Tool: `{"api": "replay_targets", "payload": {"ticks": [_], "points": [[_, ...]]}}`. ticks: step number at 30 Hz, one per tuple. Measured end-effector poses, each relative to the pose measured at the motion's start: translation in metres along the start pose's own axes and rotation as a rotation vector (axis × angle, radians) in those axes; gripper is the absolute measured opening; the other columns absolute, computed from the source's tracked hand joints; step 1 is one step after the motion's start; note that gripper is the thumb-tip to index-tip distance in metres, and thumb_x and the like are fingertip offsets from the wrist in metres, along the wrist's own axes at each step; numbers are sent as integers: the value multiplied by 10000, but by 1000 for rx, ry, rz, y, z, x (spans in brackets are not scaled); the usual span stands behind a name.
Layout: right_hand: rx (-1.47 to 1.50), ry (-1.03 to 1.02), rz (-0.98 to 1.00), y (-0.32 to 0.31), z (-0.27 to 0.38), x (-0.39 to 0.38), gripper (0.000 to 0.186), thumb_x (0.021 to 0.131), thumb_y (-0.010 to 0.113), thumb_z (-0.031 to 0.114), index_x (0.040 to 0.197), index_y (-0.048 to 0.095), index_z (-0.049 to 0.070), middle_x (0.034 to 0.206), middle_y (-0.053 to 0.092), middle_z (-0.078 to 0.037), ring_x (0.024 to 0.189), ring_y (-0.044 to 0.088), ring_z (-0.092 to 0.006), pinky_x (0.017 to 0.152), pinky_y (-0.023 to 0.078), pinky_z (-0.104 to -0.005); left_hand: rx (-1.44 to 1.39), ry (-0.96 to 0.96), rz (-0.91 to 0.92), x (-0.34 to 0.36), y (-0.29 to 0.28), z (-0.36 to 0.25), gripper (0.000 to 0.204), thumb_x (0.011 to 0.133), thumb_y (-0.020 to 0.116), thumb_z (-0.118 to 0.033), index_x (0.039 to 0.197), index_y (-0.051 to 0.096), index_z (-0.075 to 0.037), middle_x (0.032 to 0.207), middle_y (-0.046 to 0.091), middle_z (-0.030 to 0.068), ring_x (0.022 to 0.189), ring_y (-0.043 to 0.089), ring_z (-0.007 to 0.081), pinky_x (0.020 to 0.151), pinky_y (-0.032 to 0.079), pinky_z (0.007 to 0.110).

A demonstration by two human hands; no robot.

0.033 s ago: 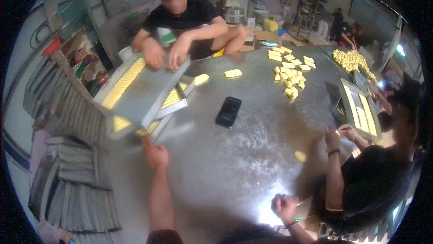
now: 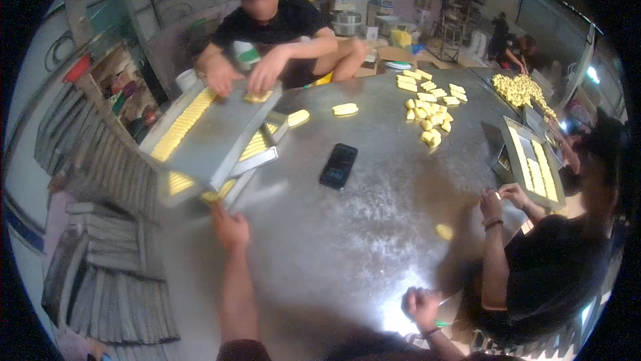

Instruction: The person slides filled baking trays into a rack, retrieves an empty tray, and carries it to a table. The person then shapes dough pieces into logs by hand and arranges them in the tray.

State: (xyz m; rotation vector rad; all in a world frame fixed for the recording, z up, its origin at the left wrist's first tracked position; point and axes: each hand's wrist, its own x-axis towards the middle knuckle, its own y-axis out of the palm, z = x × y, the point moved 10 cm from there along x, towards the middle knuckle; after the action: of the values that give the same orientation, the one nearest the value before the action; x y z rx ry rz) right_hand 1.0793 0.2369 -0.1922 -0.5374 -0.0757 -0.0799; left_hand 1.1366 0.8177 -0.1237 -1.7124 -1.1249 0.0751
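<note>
My left hand reaches forward with fingers curled at the near edge of the lower metal tray, which holds rows of yellow dough pieces. An upper tray overlaps it, with a long ridged row along one side. My right hand is closed at the lower right, near a bright patch on the metal tabletop; what it holds, if anything, I cannot make out. Between my hands and the far side lie a black phone and, to the right, a single yellow piece.
A person opposite works over the trays. Another person at right has hands beside a filled tray. Loose dough pieces and a yellow heap lie farther back. Stacked grey moulds stand at left.
The hands of the person opposite shift slightly, and a yellow piece now shows under their fingers at the upper tray's far end. My hands stay in place.
</note>
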Motion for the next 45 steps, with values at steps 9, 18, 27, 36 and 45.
{"api": "replay_targets", "payload": {"ticks": [9,18,27,36,45], "points": [[-522,-269,-95,2,31,-9,150,760,588,208,652,626,111,543,554,-76,555,552,-252,702,366,-392,21,-41,17,3,2,17,630,782,601,-186,1340,391,17,1387,394,213,1290,370,354,1082,289,410],[-454,-319,-90,-1,46,-18,259,823,592,214,589,584,105,486,527,-40,468,493,-183,677,351,-394,175,95,-44,26,-22,13,391,793,632,-304,1016,602,16,1080,578,208,1014,527,363,889,400,477],[-542,-417,-151,-9,60,-28,145,760,599,210,675,633,98,536,548,-77,498,534,-244,617,374,-402,298,158,-14,-38,-70,18,356,799,617,-373,842,663,-23,798,642,199,840,591,368,854,406,478],[-106,-48,-18,-7,40,-24,259,863,617,203,684,614,16,608,599,-100,556,573,-191,575,445,-284,156,36,149,-212,-170,63,263,753,669,-279,899,652,-60,890,641,188,869,568,395,828,393,494],[435,-114,375,87,161,-33,147,904,592,119,994,565,6,864,579,-17,839,541,-103,756,430,-249,268,44,187,-348,-277,125,262,672,667,-147,895,620,-17,889,586,196,861,534,374,778,411,482]]}}
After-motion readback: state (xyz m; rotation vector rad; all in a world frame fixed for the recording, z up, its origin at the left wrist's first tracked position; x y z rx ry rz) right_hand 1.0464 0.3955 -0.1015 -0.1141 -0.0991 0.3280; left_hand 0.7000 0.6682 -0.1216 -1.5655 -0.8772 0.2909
